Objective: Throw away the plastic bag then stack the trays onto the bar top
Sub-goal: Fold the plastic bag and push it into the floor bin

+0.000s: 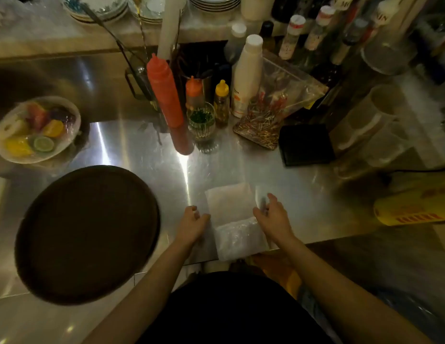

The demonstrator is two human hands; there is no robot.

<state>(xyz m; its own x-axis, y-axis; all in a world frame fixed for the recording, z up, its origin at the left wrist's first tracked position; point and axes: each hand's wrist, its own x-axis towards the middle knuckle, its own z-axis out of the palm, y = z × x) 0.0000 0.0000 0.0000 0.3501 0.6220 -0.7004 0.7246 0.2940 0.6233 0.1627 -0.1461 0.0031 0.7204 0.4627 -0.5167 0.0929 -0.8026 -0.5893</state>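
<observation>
A clear plastic bag [237, 238] lies flat on the steel counter [146, 150] at its near edge, with a pale folded sheet [228, 198] just beyond it. My left hand [192, 223] rests at the bag's left side, fingers curled and apart. At the bag's right side is my right hand [272, 216], fingers spread, touching the plastic there. Neither hand has closed on the bag. A round dark brown tray [88, 234] sits at the counter's near left, overhanging the edge; whether it is a single tray or a stack cannot be told.
A wrapped plate of cut fruit [37, 129] stands at the left. Squeeze bottles [164, 93], a glass of picks [201, 125], a zip bag of picks [268, 120] and a black wallet-like item [305, 144] crowd the back. A raised ledge holds stacked plates [97, 8]. A yellow sign [415, 207] lies right.
</observation>
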